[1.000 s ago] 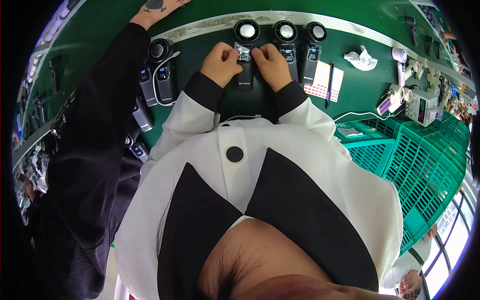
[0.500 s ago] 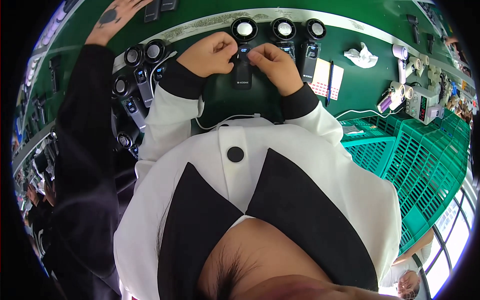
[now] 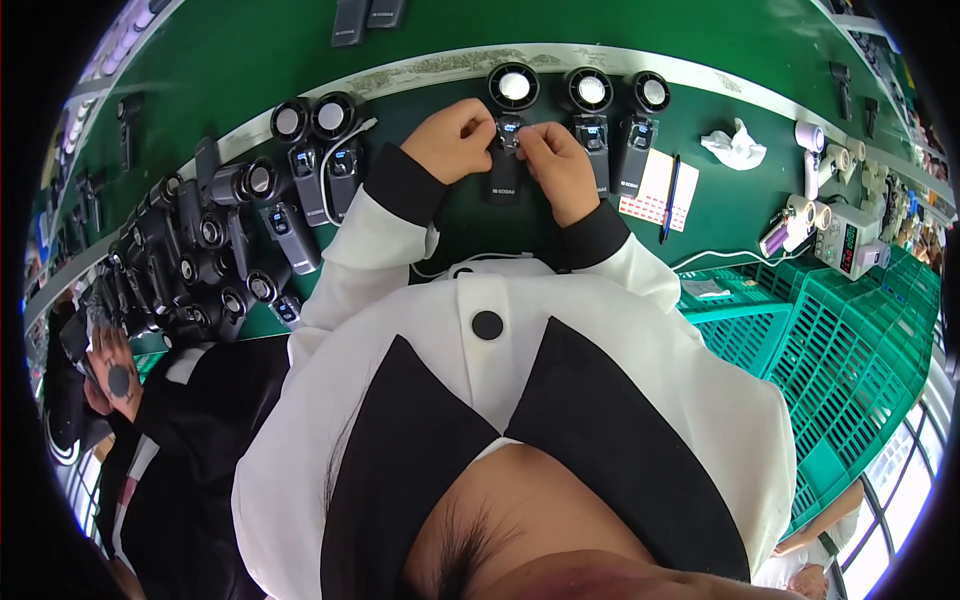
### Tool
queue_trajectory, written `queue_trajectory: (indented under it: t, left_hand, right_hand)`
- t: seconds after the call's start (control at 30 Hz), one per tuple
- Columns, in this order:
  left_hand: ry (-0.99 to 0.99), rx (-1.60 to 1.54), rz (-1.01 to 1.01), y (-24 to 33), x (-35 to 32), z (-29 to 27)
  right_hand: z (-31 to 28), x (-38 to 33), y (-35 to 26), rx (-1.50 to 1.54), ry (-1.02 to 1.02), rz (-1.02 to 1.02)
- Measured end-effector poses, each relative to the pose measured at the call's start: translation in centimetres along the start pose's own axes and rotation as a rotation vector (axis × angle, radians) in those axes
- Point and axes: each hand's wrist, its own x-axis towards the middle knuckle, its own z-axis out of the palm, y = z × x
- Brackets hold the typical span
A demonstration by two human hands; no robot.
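Note:
A black handheld fan (image 3: 503,184) lies on the green table in front of me, its round head away from me and its small display lit. My left hand (image 3: 450,142) is curled closed at the left side of the display. From the other side, my right hand (image 3: 564,172) pinches thumb and forefinger at the display's right edge. A glossy patch shows over the display between my fingertips; whether it is a loose clear film I cannot tell. Two more dark fans, one a black fan (image 3: 632,165), lie just right of my right hand, displays lit.
Many dark fans (image 3: 290,240) crowd the table at left, with a white cable (image 3: 324,172) across some. To the right are a paper sheet (image 3: 650,200), a pen (image 3: 670,200), crumpled tissue (image 3: 735,147), pastel fans, a meter box (image 3: 838,240) and green baskets (image 3: 850,350). A co-worker's hand (image 3: 118,375) is far left.
The co-worker's arm has withdrawn from the upper left, uncovering more fans. My view has shifted a little; both my hands stay closed at the fan's display, where a glossy patch now shows.

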Motion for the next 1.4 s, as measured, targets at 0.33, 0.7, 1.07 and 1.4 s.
queue_trajectory:
  t: [0.33,0.7,1.07,1.4]
  left_hand:
    - [0.087,0.006,0.050,0.4,-0.1,0.6]
    - [0.154,0.164,0.121,0.1,0.7,0.8]
    - [0.224,0.119,0.085,-0.5,0.6,1.9]
    - [0.281,0.146,0.065,-0.9,0.4,2.4]
  right_hand:
    - [0.5,0.0,0.4,0.136,-0.029,-0.047]
    - [0.5,0.5,0.2,-0.417,0.150,-0.297]
    - [0.7,0.5,0.9,-0.639,0.213,-0.382]
    - [0.9,0.8,1.8,-0.749,0.278,-0.468]
